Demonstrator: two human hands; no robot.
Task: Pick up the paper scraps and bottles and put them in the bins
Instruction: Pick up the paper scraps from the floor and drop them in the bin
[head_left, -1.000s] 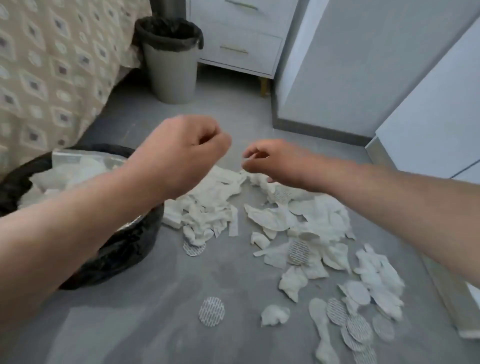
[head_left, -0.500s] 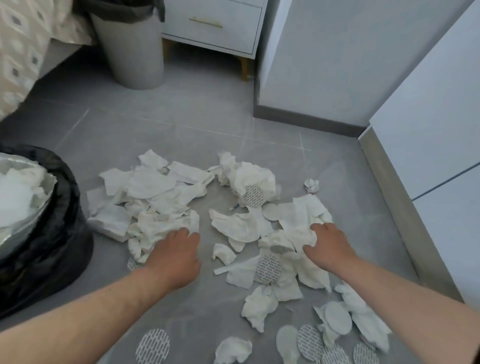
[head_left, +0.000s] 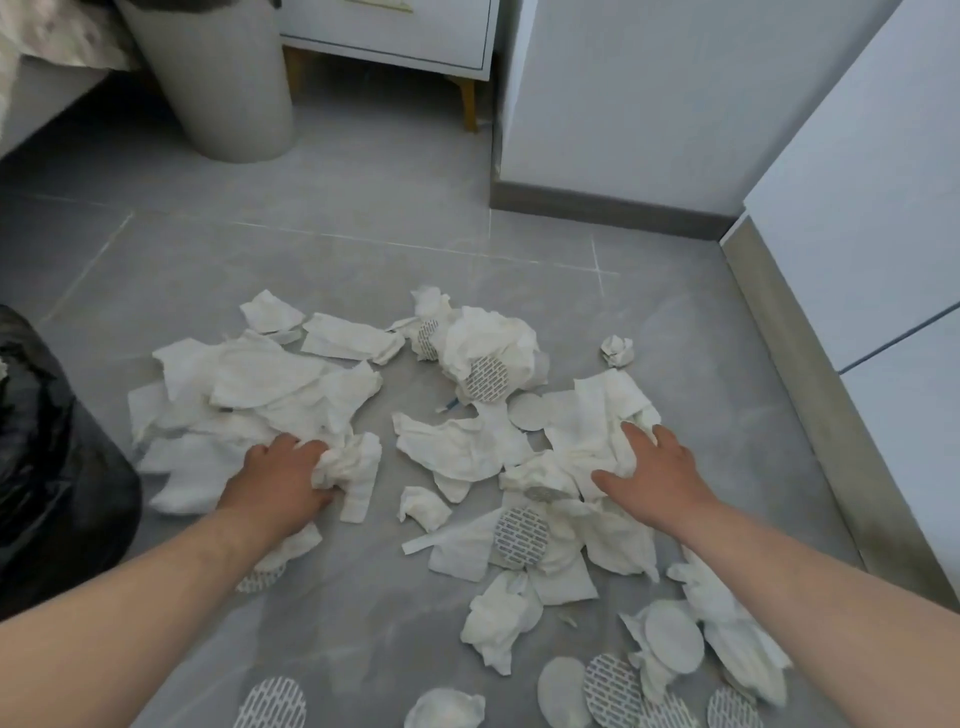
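White paper scraps (head_left: 462, 447) and round patterned foil discs (head_left: 521, 537) lie scattered over the grey tile floor. My left hand (head_left: 283, 480) grips a crumpled wad of white paper (head_left: 350, 465) at the near edge of the left pile (head_left: 249, 395). My right hand (head_left: 657, 475) lies on the right heap with fingers spread over the scraps (head_left: 597, 431). A black-bagged bin (head_left: 57, 467) stands at the left edge, only partly in view. No bottle is in sight.
A grey bin (head_left: 223, 83) stands at the back left beside a bed edge (head_left: 47, 47). A white nightstand (head_left: 395, 31) on wooden legs is behind it. White cabinets (head_left: 857, 234) and a wall corner (head_left: 613, 104) close off the right side.
Both hands came down from mid-air onto the piles. My left hand has since curled round a wad of paper, and my right hand has spread over the right heap. The view has tilted downward.
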